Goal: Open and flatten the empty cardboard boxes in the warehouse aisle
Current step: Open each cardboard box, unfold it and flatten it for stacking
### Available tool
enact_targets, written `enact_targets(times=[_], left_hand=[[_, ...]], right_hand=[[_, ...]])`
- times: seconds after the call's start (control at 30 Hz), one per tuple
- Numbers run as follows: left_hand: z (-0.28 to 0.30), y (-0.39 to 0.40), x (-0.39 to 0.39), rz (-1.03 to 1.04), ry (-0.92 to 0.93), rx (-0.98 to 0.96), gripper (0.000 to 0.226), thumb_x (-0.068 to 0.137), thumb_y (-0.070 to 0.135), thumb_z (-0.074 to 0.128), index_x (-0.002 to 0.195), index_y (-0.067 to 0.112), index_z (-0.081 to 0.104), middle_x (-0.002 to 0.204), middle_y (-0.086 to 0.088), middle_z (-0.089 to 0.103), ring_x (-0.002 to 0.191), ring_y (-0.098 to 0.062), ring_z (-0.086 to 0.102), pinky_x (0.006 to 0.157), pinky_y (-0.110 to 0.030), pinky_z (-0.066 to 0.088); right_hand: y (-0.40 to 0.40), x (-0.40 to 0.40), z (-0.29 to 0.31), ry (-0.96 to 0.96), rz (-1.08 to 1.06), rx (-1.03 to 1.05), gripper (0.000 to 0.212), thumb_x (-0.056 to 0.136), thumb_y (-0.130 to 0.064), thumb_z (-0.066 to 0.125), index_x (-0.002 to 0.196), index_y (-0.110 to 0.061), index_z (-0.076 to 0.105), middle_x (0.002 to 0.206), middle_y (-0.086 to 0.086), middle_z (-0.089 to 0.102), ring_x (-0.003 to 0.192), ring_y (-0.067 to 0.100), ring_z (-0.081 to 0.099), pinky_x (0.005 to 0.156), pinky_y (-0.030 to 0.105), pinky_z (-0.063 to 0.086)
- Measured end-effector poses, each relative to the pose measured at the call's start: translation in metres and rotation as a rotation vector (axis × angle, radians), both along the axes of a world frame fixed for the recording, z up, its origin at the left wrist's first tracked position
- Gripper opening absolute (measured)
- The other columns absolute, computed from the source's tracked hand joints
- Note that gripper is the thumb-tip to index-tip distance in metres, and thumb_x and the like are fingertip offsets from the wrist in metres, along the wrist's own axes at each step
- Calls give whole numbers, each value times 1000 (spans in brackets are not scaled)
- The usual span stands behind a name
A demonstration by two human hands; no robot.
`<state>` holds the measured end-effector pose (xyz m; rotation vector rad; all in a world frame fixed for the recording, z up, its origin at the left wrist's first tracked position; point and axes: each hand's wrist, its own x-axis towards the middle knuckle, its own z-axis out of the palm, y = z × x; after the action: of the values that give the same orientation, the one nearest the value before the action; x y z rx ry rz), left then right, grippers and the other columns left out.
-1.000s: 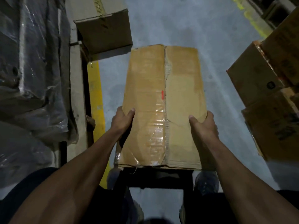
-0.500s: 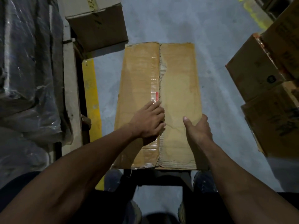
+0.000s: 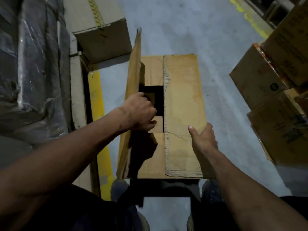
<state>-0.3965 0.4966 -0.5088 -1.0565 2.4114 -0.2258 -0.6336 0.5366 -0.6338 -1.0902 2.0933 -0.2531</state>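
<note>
A tan cardboard box (image 3: 183, 100) stands in front of me on the grey aisle floor. Its left top flap (image 3: 133, 90) is raised almost upright, and a dark gap shows between the inner flaps. My left hand (image 3: 140, 112) grips that raised flap near its middle, fingers curled over its edge. The right top flap still lies flat. My right hand (image 3: 203, 139) holds the box's right side, thumb on top of the flat flap and fingers hidden over the edge.
A closed brown box (image 3: 103, 32) sits at the back left, beside plastic-wrapped goods (image 3: 33, 64) and a yellow floor line (image 3: 98, 114). Stacked cartons (image 3: 275, 77) fill the right side. My shoes show below the box.
My left hand moved from the box's left side to the centre seam, then pulled the left top flap up and open. My right hand stayed on the right side.
</note>
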Motion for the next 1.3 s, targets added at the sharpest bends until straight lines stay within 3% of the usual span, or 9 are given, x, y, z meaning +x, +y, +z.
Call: enact_targets(times=[0.17, 0.33, 0.5, 0.63, 0.73, 0.87, 0.97, 1.1, 1.3], left_hand=[[-8, 24, 25, 258, -187, -28, 40, 104, 43, 34, 124, 18, 58, 123, -7, 61, 113, -26, 57, 91, -36, 41], [-54, 53, 55, 687, 1, 12, 54, 101, 48, 35, 138, 10, 47, 141, -15, 50, 131, -32, 45, 102, -43, 44], [-107, 78, 65, 1109, 330, 223, 67, 106, 40, 29, 156, 6, 0, 164, -16, 4, 139, -41, 30, 107, -52, 38], [-132, 83, 64, 1331, 663, 255, 50, 107, 35, 29, 145, 4, 23, 141, -26, 44, 119, -46, 51, 93, -49, 45], [-140, 87, 61, 1336, 715, 214, 35, 108, 32, 28, 124, 2, 37, 109, -26, 60, 94, -45, 58, 75, -47, 46], [-146, 91, 61, 1308, 751, 158, 35, 108, 33, 26, 112, 2, 44, 100, -24, 61, 88, -43, 58, 72, -46, 44], [-154, 93, 60, 1308, 748, 95, 38, 108, 36, 25, 108, 4, 45, 95, -23, 61, 82, -42, 57, 65, -42, 40], [-161, 99, 56, 1297, 767, -4, 39, 108, 36, 25, 107, 3, 45, 89, -22, 62, 77, -43, 58, 65, -46, 44], [-160, 100, 52, 1287, 742, -60, 35, 107, 34, 25, 106, 5, 44, 84, -18, 61, 74, -40, 59, 67, -50, 51]], right_hand=[[1, 1, 3, -14, 1, -7, 75, 93, -63, 51, 146, -17, 27, 145, 12, 43, 127, 39, 47, 101, 49, 40], [2, 2, 2, 6, 11, -10, 75, 94, -64, 50, 146, -16, 26, 145, 13, 42, 127, 39, 47, 101, 49, 40], [1, 2, 0, 8, 16, -19, 76, 93, -63, 51, 147, -15, 26, 145, 13, 43, 127, 39, 47, 102, 51, 41], [0, 3, -2, 23, 8, -22, 77, 93, -64, 51, 148, -16, 26, 146, 12, 42, 127, 40, 47, 102, 51, 40], [1, 3, -2, 27, 0, -17, 78, 92, -64, 51, 148, -16, 26, 146, 12, 42, 127, 39, 47, 104, 52, 41], [2, 5, 1, 35, -4, -8, 79, 93, -64, 49, 150, -15, 24, 148, 13, 41, 129, 39, 45, 104, 51, 40], [7, 19, 9, 250, 84, -25, 79, 98, -59, 42, 154, -10, 17, 157, 16, 28, 141, 37, 31, 115, 50, 28], [15, 60, 24, 407, 472, -301, 71, 99, -57, 36, 157, -25, 12, 164, 12, 10, 151, 31, 8, 123, 49, 7], [-15, 90, 17, 602, 1011, -287, 59, 97, -50, 45, 151, -28, 32, 142, 11, 30, 126, 28, 34, 101, 41, 32]])
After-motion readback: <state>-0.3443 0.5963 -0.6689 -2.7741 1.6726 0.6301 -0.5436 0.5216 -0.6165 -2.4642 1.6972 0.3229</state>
